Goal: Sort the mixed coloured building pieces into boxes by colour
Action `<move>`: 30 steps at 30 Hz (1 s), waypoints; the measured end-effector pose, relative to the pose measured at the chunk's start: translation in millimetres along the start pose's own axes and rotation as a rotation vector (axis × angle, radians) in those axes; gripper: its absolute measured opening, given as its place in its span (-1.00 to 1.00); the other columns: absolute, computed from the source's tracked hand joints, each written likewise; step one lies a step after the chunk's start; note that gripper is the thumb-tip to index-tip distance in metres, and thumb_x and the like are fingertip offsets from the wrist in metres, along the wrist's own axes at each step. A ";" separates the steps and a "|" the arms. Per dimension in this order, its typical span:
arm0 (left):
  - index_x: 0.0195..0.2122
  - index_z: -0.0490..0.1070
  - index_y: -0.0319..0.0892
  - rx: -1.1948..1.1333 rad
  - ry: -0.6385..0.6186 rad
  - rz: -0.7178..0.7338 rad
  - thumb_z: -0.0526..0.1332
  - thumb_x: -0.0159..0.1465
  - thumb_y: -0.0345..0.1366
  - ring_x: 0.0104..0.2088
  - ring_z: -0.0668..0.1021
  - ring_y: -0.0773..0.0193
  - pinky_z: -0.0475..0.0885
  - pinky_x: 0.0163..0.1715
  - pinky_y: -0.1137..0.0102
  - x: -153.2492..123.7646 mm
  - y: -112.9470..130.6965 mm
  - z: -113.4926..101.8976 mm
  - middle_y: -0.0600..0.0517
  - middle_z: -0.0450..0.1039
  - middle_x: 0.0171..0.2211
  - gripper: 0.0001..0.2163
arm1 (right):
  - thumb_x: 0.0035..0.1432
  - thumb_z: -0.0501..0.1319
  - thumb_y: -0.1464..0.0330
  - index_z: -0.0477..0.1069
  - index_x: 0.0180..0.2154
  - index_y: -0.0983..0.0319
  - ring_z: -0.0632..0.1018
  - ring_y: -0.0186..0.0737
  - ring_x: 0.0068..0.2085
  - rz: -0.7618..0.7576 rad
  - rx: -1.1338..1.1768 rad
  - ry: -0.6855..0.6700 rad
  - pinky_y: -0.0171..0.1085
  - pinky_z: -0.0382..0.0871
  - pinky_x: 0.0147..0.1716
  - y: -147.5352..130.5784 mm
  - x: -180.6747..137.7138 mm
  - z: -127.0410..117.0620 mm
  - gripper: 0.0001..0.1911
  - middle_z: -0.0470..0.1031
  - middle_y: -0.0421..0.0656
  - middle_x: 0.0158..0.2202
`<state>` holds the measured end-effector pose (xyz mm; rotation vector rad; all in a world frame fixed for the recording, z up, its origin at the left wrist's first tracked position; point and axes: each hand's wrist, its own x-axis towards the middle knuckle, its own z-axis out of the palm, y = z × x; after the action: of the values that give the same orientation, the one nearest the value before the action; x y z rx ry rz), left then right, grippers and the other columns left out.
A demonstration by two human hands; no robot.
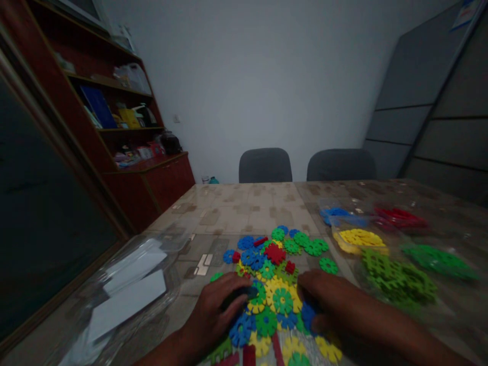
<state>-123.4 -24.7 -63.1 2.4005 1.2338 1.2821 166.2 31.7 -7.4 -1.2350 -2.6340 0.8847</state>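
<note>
A pile of flat plastic gear-shaped pieces in blue, green, yellow and red lies on the table in front of me. My left hand rests on the pile's left edge, fingers curled down over the pieces. My right hand rests on the pile's right edge, fingers bent onto blue and yellow pieces. Whether either hand grips a piece is hidden by the fingers.
Clear bags of sorted pieces sit at the right: yellow, green, another green, red, blue. White cards in a plastic sleeve lie at the left. Two grey chairs stand across the table; a wooden shelf unit is at the left.
</note>
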 end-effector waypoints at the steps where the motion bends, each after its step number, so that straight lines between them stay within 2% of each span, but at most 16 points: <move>1: -0.06 0.44 -0.09 0.001 0.000 -0.002 0.22 0.35 -0.38 -0.30 0.63 0.25 0.51 -0.31 0.44 0.6 0.1 0.1 0.01 0.59 -0.28 -0.84 | -0.15 0.29 0.61 0.38 -0.29 0.19 0.41 -0.18 -0.24 -0.003 0.007 0.002 -0.23 0.17 -0.30 -1.9 -0.1 -1.8 -0.66 0.48 -0.17 -0.21; 5: -0.05 0.44 -0.08 0.011 0.003 0.000 0.22 0.35 -0.38 -0.28 0.64 0.26 0.52 -0.28 0.45 2.0 1.0 -0.1 0.02 0.60 -0.27 -0.84 | -0.11 0.25 0.60 0.36 -0.33 0.19 0.41 -0.22 -0.26 -0.028 0.049 -0.054 -0.27 0.15 -0.33 -9.3 1.3 -10.0 -0.73 0.47 -0.23 -0.27; 8: -0.04 0.43 -0.06 0.018 0.031 -0.032 0.26 0.32 -0.37 -0.27 0.65 0.25 0.54 -0.26 0.45 -0.6 2.1 0.3 0.03 0.61 -0.24 -0.80 | -0.07 0.27 0.60 0.36 -0.34 0.19 0.40 -0.27 -0.31 -0.137 0.131 -0.035 -0.31 0.14 -0.38 -14.8 8.1 -6.0 -0.75 0.44 -0.26 -0.34; 12: -0.09 0.38 -0.06 -0.012 0.093 -0.130 0.32 0.25 -0.38 -0.32 0.65 0.26 0.55 -0.32 0.48 -8.5 2.5 3.1 0.06 0.60 -0.28 -0.77 | 0.01 0.35 0.54 0.39 -0.17 0.17 0.43 -0.25 -0.30 -0.271 0.195 0.124 -0.29 0.23 -0.33 -18.4 19.7 20.6 -0.67 0.48 -0.22 -0.30; 15: -0.11 0.37 -0.05 -0.077 0.024 -0.077 0.28 0.30 -0.37 -0.32 0.65 0.27 0.55 -0.30 0.47 -13.2 2.9 5.1 0.07 0.59 -0.28 -0.83 | 0.13 0.34 0.44 0.36 -0.03 0.17 0.47 -0.17 -0.16 -0.411 0.210 0.217 -0.22 0.30 -0.16 -17.2 25.3 44.4 -0.64 0.50 -0.12 -0.13; 18: -0.05 0.34 -0.02 -0.153 -0.067 -0.008 0.21 0.36 -0.38 -0.27 0.64 0.28 0.55 -0.25 0.46 -15.1 4.9 5.5 0.07 0.58 -0.25 -0.82 | 0.19 0.33 0.31 0.37 -0.08 0.19 0.46 -0.16 -0.18 -0.512 0.187 0.236 -0.23 0.31 -0.19 -17.3 28.5 57.3 -0.73 0.49 -0.11 -0.17; 23: -0.04 0.32 -0.03 -0.174 -0.114 -0.012 0.18 0.38 -0.38 -0.27 0.64 0.29 0.54 -0.27 0.50 -18.1 6.9 6.4 0.04 0.58 -0.24 -0.84 | 0.23 0.26 0.35 0.39 -0.23 0.21 0.41 -0.23 -0.28 -0.499 0.164 0.235 -0.30 0.26 -0.30 -25.6 28.9 58.1 -0.91 0.42 -0.16 -0.27; 26: -0.02 0.32 -0.03 -0.128 -0.115 0.045 0.18 0.38 -0.35 -0.28 0.65 0.26 0.54 -0.27 0.49 -18.7 6.0 6.3 0.02 0.59 -0.24 -0.83 | 0.22 0.27 0.35 0.38 -0.29 0.22 0.40 -0.24 -0.32 -0.494 0.154 0.244 -0.30 0.25 -0.32 -29.4 27.1 56.0 -0.90 0.42 -0.18 -0.31; 30: 0.01 0.31 -0.03 -0.038 -0.098 0.110 0.22 0.35 -0.29 -0.29 0.64 0.23 0.54 -0.26 0.46 -15.2 6.5 3.0 0.01 0.59 -0.24 -0.77 | 0.29 0.21 0.27 0.40 -0.24 0.20 0.43 -0.22 -0.28 -0.471 0.136 0.245 -0.27 0.29 -0.28 -30.1 23.4 39.7 -0.87 0.47 -0.14 -0.28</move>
<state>-121.8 -39.3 -71.4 2.5026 1.0552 1.1890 117.5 15.4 -27.3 -0.6019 -2.4575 0.7545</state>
